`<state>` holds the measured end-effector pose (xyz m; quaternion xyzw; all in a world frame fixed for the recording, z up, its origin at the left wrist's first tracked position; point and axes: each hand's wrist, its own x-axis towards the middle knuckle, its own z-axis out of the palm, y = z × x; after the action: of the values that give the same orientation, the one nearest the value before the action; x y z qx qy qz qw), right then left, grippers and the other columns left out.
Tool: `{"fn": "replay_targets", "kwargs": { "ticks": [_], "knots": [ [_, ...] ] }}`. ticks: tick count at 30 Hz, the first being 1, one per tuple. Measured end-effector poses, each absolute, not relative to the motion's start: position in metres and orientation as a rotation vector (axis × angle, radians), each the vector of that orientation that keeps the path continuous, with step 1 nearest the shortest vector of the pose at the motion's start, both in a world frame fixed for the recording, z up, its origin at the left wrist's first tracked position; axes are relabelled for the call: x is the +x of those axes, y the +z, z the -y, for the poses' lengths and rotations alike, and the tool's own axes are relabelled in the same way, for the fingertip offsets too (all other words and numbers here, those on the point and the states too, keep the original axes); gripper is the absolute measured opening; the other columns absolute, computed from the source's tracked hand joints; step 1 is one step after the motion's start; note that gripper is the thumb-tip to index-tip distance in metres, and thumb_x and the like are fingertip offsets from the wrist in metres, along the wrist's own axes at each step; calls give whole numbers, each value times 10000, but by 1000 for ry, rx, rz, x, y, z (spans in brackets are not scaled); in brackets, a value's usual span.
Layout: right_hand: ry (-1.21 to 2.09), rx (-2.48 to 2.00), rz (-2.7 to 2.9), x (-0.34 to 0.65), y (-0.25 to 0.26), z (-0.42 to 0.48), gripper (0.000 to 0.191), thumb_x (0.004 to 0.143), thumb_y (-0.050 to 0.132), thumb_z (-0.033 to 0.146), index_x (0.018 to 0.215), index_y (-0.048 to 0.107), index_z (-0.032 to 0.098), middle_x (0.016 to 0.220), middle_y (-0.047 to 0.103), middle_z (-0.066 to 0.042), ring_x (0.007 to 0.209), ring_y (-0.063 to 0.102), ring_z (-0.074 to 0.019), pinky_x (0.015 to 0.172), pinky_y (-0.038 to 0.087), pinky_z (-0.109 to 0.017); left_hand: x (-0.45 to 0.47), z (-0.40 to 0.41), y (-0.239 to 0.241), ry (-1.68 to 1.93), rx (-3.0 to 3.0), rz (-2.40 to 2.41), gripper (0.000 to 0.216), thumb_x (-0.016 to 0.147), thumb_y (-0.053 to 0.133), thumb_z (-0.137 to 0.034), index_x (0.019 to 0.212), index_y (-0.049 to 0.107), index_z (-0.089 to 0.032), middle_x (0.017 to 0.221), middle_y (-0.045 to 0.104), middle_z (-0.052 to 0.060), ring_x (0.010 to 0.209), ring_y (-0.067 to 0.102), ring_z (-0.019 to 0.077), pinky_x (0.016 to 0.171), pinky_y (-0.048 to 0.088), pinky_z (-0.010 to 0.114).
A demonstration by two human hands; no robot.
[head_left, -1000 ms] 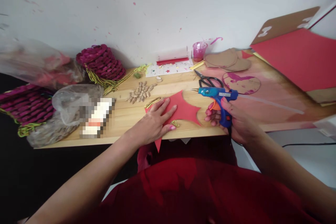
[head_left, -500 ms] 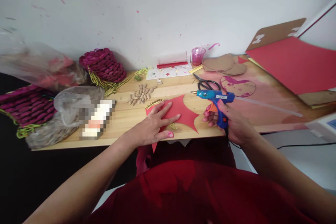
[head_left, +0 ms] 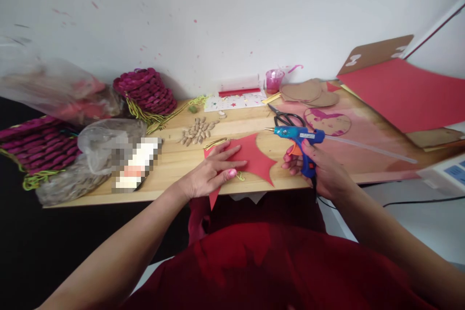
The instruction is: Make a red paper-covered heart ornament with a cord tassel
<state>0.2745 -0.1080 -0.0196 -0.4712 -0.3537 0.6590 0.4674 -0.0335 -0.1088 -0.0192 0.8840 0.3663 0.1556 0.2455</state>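
Observation:
My left hand (head_left: 214,169) lies with its fingers outstretched on a cut piece of red paper (head_left: 256,155) near the table's front edge. Yellow-green string (head_left: 215,144) shows at the paper's upper left, and a small loop of it pokes out by my thumb. My right hand (head_left: 316,164) is wrapped around the handle of a blue hot glue gun (head_left: 296,133) with an orange trigger. The gun's nozzle points left, above and to the right of the paper. A clear glue stick (head_left: 370,149) extends from its back end.
Shells or nuts (head_left: 198,131) lie in a cluster behind my left hand. Black-handled scissors (head_left: 286,117), cardboard pieces (head_left: 308,92) and a pink cup (head_left: 274,80) sit at the back. Purple braided pieces (head_left: 145,92) and plastic bags (head_left: 105,140) crowd the left; red sheets (head_left: 407,97) stand right.
My left thumb has lifted and drawn in toward the other fingers. The right hand and glue gun stay almost where they were; the whole view has shifted slightly.

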Motion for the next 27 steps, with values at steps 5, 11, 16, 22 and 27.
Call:
{"fn": "replay_targets", "kwargs": {
  "ticks": [5, 11, 16, 22, 27],
  "knots": [
    [1611, -1158, 863, 274, -20, 107, 363, 796, 761, 556, 797, 670, 205, 732, 717, -48, 634, 704, -171, 529, 555, -232, -30, 110, -19, 521, 2384, -1014, 422, 1064, 394, -343, 1431, 571, -231, 1602, 413, 71, 1548, 232, 292, 1252, 202, 610],
    [1606, -1148, 892, 273, -20, 107, 382, 791, 759, 568, 777, 674, 197, 699, 701, -54, 622, 704, -170, 531, 558, -225, -28, 109, -28, 533, 2551, -970, 363, 1048, 443, -274, 1348, 641, -219, 1594, 423, 96, 1548, 227, 301, 1225, 276, 617],
    [1570, -1174, 926, 274, -22, 107, 368, 817, 721, 579, 803, 661, 217, 760, 722, -72, 686, 734, -214, 528, 574, -275, -28, 112, -30, 489, 2658, -906, 388, 1034, 475, -238, 1401, 596, -203, 1606, 395, 126, 1551, 213, 317, 1219, 290, 611],
    [1574, -1176, 935, 273, -22, 108, 353, 801, 723, 597, 780, 651, 252, 828, 746, -82, 782, 752, -252, 550, 580, -299, -27, 117, -30, 383, 2664, -970, 415, 1055, 428, -293, 1438, 567, -213, 1645, 318, 120, 1570, 105, 323, 1231, 254, 605],
    [1584, -1164, 921, 273, -23, 108, 345, 793, 735, 594, 787, 667, 255, 800, 741, -66, 743, 747, -241, 544, 574, -295, -25, 120, -29, 299, 2629, -959, 454, 1063, 398, -315, 1501, 491, -236, 1691, 169, 98, 1573, 10, 315, 1252, 164, 604]
  ]
}}
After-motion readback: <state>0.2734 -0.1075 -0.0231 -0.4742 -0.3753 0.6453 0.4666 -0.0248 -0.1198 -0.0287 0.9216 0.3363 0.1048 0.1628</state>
